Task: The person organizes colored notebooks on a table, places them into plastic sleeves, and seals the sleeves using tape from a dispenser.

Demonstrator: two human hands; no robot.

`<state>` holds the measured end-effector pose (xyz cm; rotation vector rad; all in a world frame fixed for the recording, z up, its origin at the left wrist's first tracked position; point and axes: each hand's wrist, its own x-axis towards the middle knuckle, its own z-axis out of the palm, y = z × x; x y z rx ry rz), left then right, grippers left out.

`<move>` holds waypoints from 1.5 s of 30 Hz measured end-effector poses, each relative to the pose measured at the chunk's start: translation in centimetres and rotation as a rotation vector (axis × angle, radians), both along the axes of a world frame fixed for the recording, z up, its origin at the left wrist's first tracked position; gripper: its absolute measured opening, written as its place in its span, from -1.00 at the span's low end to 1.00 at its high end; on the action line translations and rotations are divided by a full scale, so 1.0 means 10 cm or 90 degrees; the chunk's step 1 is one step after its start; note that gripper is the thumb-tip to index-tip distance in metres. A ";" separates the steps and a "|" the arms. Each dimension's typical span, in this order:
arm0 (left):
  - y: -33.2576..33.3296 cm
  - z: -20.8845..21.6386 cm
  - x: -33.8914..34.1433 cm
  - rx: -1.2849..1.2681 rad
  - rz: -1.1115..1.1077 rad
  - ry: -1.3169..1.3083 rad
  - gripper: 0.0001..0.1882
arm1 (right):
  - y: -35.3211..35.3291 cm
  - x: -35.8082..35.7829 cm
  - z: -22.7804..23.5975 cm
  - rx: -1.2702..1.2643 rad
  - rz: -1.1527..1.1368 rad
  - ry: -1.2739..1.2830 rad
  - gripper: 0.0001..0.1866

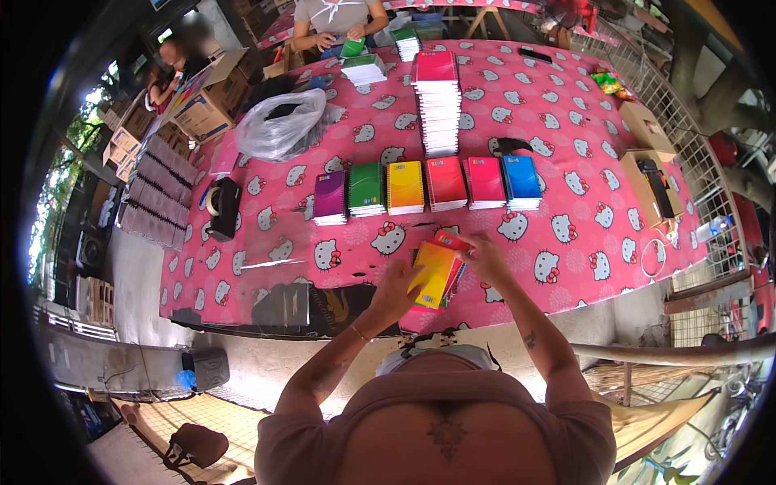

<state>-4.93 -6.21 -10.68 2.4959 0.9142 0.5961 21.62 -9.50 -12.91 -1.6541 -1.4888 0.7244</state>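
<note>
Head view: caught left hand [398, 288] clamped on fanned notebooks [437, 273], right hand [486, 259] pinching an upper corner, by the surface's [584, 284] near edge. Looked light, bendy, kinda slick; probably best gripped along both sides.

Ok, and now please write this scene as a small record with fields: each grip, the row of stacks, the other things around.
Left grip: holds yellow notebook
Right grip: holds red notebook
Under yellow notebook: edges of other notebooks
Row, left to right: purple stack, green stack, yellow stack, red stack, pink stack, blue stack
Behind row: tall notebook stack
Left side: black tape dispenser, clear plastic bag
Far side: another person holding green notebook
Surface: pink patterned tablecloth
</note>
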 end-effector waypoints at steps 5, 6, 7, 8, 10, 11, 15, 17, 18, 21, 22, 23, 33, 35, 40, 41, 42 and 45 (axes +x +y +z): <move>0.31 0.00 -0.21 -0.055 0.119 -0.076 -0.60 | 0.35 0.32 -0.06 0.125 -0.143 -0.365 -0.42; 0.61 0.04 -0.26 -0.006 0.202 -0.077 -0.60 | 0.47 0.69 -0.03 0.133 -0.197 -0.466 -0.41; 0.96 0.11 -0.28 0.039 0.283 -0.077 -0.60 | 0.48 1.13 -0.08 0.136 -0.252 -0.566 -0.38; 1.27 0.18 -0.32 0.249 0.304 -0.040 -0.61 | 0.38 1.50 -0.16 0.156 -0.244 -0.615 -0.43; 1.67 0.07 -0.63 0.434 0.282 0.042 -0.63 | 0.39 1.57 -0.15 0.169 -0.223 -0.610 -0.50; 1.76 -0.07 -1.02 0.409 0.266 0.089 -0.64 | 0.40 1.37 0.00 0.171 -0.189 -0.553 -0.53; 1.68 -0.11 -1.12 0.377 0.228 0.106 -0.69 | -0.15 0.32 0.49 0.334 -0.127 -0.371 -0.75; 1.62 0.00 -1.07 0.399 0.260 0.074 -0.67 | -0.42 -0.45 0.42 0.292 0.018 -0.372 -0.76; 1.54 0.20 -0.91 0.407 0.282 0.031 -0.64 | -0.54 -0.66 0.33 0.224 0.097 -0.389 -0.73; 1.04 1.00 -0.30 0.209 0.327 -0.146 -0.69 | -0.61 -0.72 0.33 0.282 0.013 -0.292 -0.68; 0.84 1.20 -0.20 0.102 0.343 -0.205 -0.73 | -0.63 -0.66 0.25 0.265 -0.054 -0.240 -0.58; 0.71 1.31 -0.22 0.071 0.293 -0.193 -0.77 | -0.66 -0.62 0.19 0.244 -0.141 -0.155 -0.55; 0.74 0.50 0.54 -0.211 -0.008 0.139 -0.61 | -0.47 -0.62 -0.19 -0.074 -0.153 0.519 -0.50; 0.69 0.17 0.23 -0.141 0.125 -0.028 -0.51 | -0.42 -0.60 -0.08 -0.112 -0.195 0.545 -0.51; 0.29 -0.48 -0.09 -0.433 0.125 -0.235 -0.35 | -0.05 -0.78 -0.01 -0.360 -0.245 0.450 -0.44; 0.28 -0.69 -0.14 -0.417 0.179 -0.209 -0.35 | 0.04 -1.00 0.02 -0.313 -0.238 0.477 -0.43; 0.29 -0.66 -0.25 -0.479 0.181 -0.216 -0.35 | 0.09 -1.15 0.07 -0.262 -0.248 0.504 -0.41; 0.19 -0.45 -0.87 -0.817 0.119 -0.294 -0.34 | 0.05 -1.49 0.18 -0.257 -0.188 0.611 -0.40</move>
